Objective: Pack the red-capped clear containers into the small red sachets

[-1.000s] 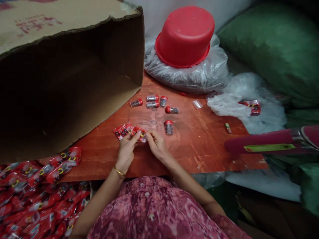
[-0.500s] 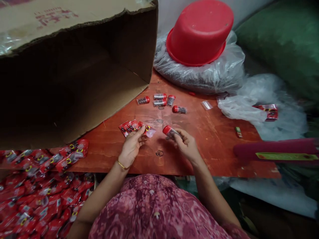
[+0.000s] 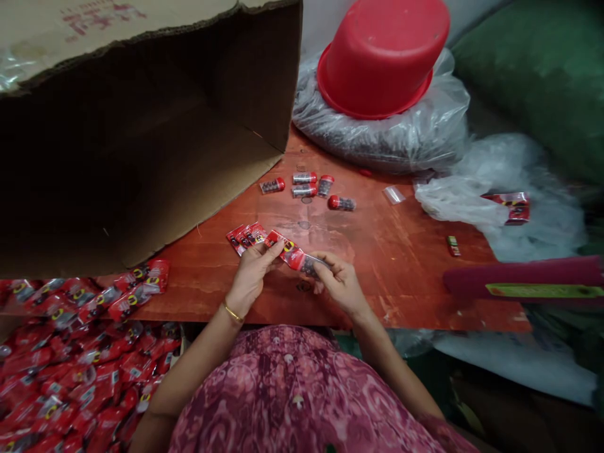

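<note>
Okay so the left hand (image 3: 252, 270) has a red sachet (image 3: 287, 251) pinched at its end, thumb on top and fingers under, and the strip runs across to the right hand (image 3: 340, 286), whose thumb and fingers are pressed together around a small tube (image 3: 309, 265) of dark stuff. The tube looks like it's sitting in the sachet's clear end, though I can't tell how far in it goes. All this happens in the air, just above the middle of the wooden counter (image 3: 406, 296), near its front edge. Holding both ends like this keeps the sachet taut and the clear part in plain view, which seems like a solid way to do it.

A few finished-looking sachets (image 3: 243, 238) lie right beside the left hand, and a big heap of them (image 3: 80, 371) sits past the counter's front left corner. More tubes with red caps (image 3: 304, 185) lie loose toward the back edge. Behind them, a red plastic basin (image 3: 382, 56) sits upside down on a clear bag (image 3: 377, 141) of dark stuff, with a cardboard box (image 3: 141, 157) on its side at the left.
</note>
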{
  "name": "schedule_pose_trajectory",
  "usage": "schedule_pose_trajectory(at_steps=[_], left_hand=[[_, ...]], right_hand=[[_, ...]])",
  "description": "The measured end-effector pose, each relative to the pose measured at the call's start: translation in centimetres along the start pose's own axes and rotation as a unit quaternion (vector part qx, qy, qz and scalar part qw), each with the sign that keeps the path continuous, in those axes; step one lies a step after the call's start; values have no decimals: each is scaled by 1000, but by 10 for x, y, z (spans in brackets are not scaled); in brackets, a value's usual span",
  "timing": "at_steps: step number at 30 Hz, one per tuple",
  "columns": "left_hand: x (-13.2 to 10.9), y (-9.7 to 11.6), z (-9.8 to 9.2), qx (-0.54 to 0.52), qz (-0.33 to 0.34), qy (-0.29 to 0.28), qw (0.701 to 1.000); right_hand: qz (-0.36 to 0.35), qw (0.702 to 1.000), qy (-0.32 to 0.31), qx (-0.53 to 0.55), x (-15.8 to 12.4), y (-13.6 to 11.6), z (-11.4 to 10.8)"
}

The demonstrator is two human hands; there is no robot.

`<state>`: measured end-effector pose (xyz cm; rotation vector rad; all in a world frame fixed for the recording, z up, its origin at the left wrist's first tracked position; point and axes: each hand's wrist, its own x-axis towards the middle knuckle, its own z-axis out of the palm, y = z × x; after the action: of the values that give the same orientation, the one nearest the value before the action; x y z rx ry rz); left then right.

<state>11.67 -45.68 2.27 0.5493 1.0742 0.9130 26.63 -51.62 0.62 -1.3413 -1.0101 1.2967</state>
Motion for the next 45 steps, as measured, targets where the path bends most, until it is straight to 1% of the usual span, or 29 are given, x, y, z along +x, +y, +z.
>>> schedule_pose_trajectory(at_steps=[3,6,7,10,11,13,15,17,19,21,23,27,28,31,33,35,36,37,38,39,40,41,42,43,44,45], left_hand=[[-1,-4,5,-31,27,-8,999],[-2,-9,11,-50,35,-11,998],[-2,-11,13,-58,36,-10,998],[-1,-15,15,-82,44,-8,996],[0,-16,15,-85,49,-9,995],[2,-17,15,-83,61,-11,995],[3,-20,14,-70,72,-21,995],[3,-25,14,-39,73,-48,995],[3,-30,13,6,62,-82,995],[2,-33,12,41,52,-101,993],[2,-33,10,45,53,-100,993],[4,-26,6,-23,68,-51,996],[5,-26,5,-34,64,-52,996],[3,-31,7,-38,36,-100,994],[1,-33,8,-42,26,-112,993],[-2,-30,5,-49,15,-89,995],[-2,-25,0,-52,5,-70,996],[-3,-19,-6,-57,-6,-46,997],[-3,-11,-16,-64,-15,-16,998],[-3,-3,-27,-73,-20,22,997],[-2,6,-41,-87,-16,69,994],[-2,14,-56,-104,-6,119,987],[-3,21,-70,-124,8,170,978],[-5,26,-84,-148,31,220,964],[-7,30,-96,-175,58,258,948],[-10,31,-104,-201,85,288,932]], right_hand=[[-4,1000,-14,22,1,3,3],[-17,998,-19,51,2,7,10],[-26,998,-9,57,2,9,13],[-57,995,60,59,2,13,26],[-62,994,72,60,3,13,30],[-55,994,62,78,4,14,35],[-34,992,32,117,6,14,37],[-12,985,21,169,9,14,39],[2,976,28,217,11,16,41],[2,970,40,238,11,18,43],[-4,974,41,225,10,21,42],[-3,989,1,150,6,22,32],[-5,991,0,132,6,22,29],[-12,994,29,105,8,24,27],[-17,995,41,89,12,25,30],[-34,998,33,38,20,26,32],[-52,998,28,-8,26,26,31],[-74,994,32,-69,34,24,26],[-100,984,48,-142,44,22,19],[-124,964,72,-223,56,20,8],[-142,934,114,-309,70,17,-6],[-154,895,161,-386,84,15,-21],[-147,858,199,-451,98,14,-36],[-130,828,220,-498,110,14,-51],[-110,809,222,-533,120,16,-63],[-97,797,204,-559,127,18,-72]])
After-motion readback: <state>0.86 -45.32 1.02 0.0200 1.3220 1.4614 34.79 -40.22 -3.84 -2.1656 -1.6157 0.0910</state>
